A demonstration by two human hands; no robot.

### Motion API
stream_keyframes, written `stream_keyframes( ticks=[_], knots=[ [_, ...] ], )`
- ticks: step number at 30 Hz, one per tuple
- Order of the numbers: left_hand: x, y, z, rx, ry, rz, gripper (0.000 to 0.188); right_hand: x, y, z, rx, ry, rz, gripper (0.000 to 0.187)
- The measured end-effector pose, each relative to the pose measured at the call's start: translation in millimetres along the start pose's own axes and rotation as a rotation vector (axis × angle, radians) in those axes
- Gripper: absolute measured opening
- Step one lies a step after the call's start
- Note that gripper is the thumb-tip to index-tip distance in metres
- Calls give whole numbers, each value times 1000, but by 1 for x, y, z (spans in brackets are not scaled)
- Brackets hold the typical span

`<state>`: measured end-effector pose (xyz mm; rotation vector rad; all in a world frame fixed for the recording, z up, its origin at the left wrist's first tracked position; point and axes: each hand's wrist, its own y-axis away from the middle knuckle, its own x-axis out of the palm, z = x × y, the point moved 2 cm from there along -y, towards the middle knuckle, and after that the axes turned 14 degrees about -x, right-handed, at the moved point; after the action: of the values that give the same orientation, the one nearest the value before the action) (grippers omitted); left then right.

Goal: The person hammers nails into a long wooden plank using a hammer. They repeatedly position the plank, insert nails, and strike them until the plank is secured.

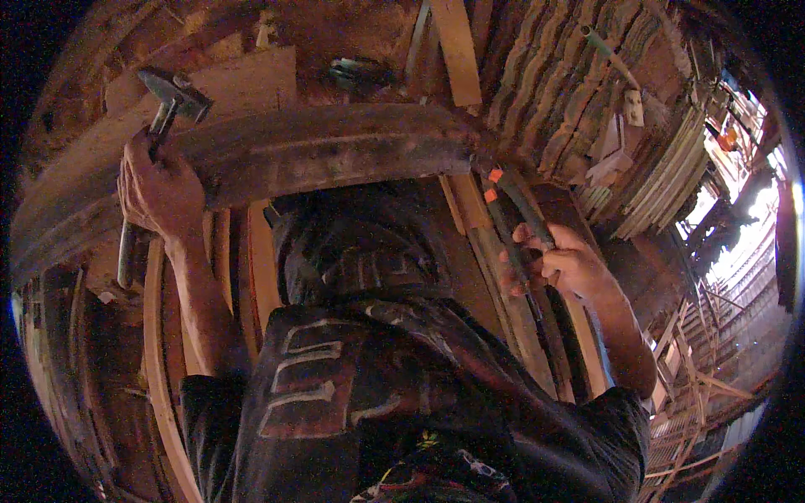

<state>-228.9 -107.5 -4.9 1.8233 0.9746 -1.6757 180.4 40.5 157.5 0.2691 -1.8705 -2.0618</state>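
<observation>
My left hand (161, 186) is wrapped around the handle of a hammer (174, 94), its metal head raised above my fist over the left part of a thick wooden beam (335, 155). On the right, my right hand (563, 260) closes on a pair of pliers (521, 205) with dark handles and orange patches. The two handles stand somewhat apart. At the beam's right end are the pliers' jaws, too dark and small to show what they grip, if anything.
A dark tool (360, 75) lies beyond the beam. Wavy stacked sheets (549, 84) stand at the far right, near a brush-like tool with a pale handle (608, 54). Wooden planks (490, 251) run beneath the beam on both sides of my body.
</observation>
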Motion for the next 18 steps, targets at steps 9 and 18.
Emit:
stream_keyframes(
  ticks=[9,18],
  knots=[
    [-8,-1,5,21,40,53,20,-14,-11,58,195,18,103,43],
    [-23,6,10,17,63,56,17,-47,-21,73,361,-459,230,39]
  ],
)
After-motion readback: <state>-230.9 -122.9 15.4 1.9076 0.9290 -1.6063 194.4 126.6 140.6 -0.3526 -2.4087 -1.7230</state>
